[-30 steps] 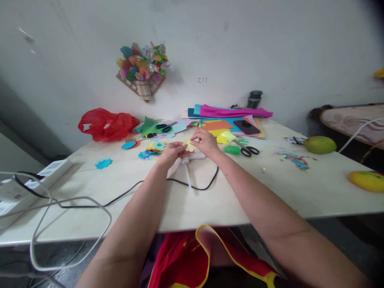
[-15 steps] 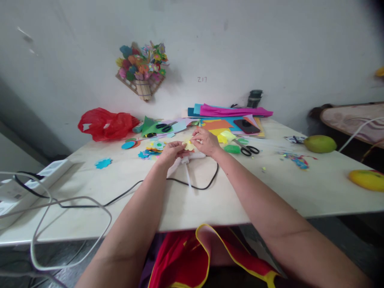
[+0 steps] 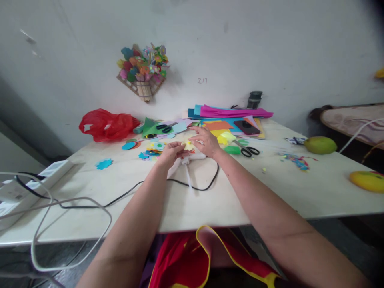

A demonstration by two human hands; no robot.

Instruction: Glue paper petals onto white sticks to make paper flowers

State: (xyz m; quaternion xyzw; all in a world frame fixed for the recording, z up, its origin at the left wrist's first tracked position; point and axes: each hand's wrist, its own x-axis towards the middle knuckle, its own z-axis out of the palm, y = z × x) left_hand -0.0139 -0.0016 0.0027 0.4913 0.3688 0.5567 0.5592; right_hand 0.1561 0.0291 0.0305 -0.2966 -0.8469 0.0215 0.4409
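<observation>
My left hand [image 3: 171, 153] pinches a pale yellow paper flower [image 3: 189, 146] by its left edge, thumb on top. My right hand [image 3: 208, 143] is just right of the flower with its fingers apart; whether a fingertip touches the flower I cannot tell. Below both hands lies a white glue gun [image 3: 196, 157], partly hidden, with a clear glue stick [image 3: 189, 179] pointing toward me. Left of my left hand is a pile of cut paper flowers [image 3: 147, 154], blue, orange and other colours.
Black-handled scissors [image 3: 250, 151] and a green packet [image 3: 232, 150] lie right of my right hand. A black cord [image 3: 126, 193] runs to a white power strip [image 3: 57, 170] at left. Coloured sheets [image 3: 219, 126], a phone [image 3: 246, 127] and a red bag [image 3: 108, 125] are behind.
My right hand's fingers have parted from their pinch at the flower and spread, lifting slightly. My left hand keeps the flower in nearly the same place.
</observation>
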